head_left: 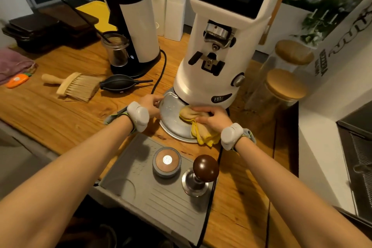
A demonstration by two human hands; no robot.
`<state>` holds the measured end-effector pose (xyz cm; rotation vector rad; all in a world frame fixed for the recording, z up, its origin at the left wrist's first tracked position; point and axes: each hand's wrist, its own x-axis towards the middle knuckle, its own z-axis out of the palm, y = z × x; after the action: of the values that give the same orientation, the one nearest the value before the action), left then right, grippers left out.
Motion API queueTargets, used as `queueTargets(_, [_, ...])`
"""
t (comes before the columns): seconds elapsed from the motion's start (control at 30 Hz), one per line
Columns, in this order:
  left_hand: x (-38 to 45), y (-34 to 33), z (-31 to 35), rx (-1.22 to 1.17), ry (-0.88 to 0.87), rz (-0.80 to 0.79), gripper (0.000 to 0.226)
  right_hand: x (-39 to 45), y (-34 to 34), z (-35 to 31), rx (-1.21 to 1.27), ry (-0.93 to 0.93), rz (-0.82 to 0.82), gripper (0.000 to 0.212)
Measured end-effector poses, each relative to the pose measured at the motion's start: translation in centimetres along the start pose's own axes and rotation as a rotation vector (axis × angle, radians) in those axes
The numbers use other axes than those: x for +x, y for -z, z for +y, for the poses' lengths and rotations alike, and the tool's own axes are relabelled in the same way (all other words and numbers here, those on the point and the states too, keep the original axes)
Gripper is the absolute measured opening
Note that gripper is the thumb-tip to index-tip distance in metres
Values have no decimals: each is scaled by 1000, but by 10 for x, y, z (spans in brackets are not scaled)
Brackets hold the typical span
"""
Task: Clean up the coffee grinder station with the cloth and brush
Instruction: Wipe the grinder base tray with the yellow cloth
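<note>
Wooden bench [60, 110], dim room. Right hand [214, 118] presses the yellow cloth [198, 127] flat on the round metal tray [171, 125] under the white grinder [219, 46]; left hand [150, 104] pinches the tray's rim. Brush [74, 85] lies toward the bench's left edge.

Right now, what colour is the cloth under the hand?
Yellow. The cloth on the metal tray shows in the head view.

**Hidden and cut off**

The right hand [213, 118] covered part of the cloth [199, 127]. The grinder [217, 46] hid the tray's [173, 110] far rim, and its own top was cropped. The plants [322, 6] were blurred.
</note>
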<state>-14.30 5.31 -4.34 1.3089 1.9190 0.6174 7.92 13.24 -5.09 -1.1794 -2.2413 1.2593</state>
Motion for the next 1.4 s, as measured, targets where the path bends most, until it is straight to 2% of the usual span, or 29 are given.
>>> queueTargets(0.1, [-2, 0, -2, -26, -9, -47, 71, 1, -4, 1, 44, -5, 41, 37])
queueTargets(0.23, [-3, 1, -2, 129, 24, -173, 107, 2, -3, 2, 70, -6, 59, 38])
queueTargets(0.33, [-4, -1, 2, 238, 5, -174, 118, 6, -3, 3, 61, -31, 51, 39])
queueTargets(0.53, [-4, -1, -4, 201, -23, -131, 116, 19, -11, -10, 75, -62, 10, 40])
queueTargets(0.73, [-4, -4, -5, 193, -20, -101, 113, 42, -27, -28, -59, -66, -14, 37])
queueTargets(0.97, [-8, -3, -3, 183, 75, -78, 142, 60, -41, -39, -115, -26, -29, 32])
queueTargets(1.13, [-8, -3, 3, 176, 112, -115, 143, 54, -38, -36, -11, -34, -90, 29])
queueTargets(1.4, [-8, -3, 6, 244, 79, -146, 129, 23, -27, -24, 140, -33, -187, 31])
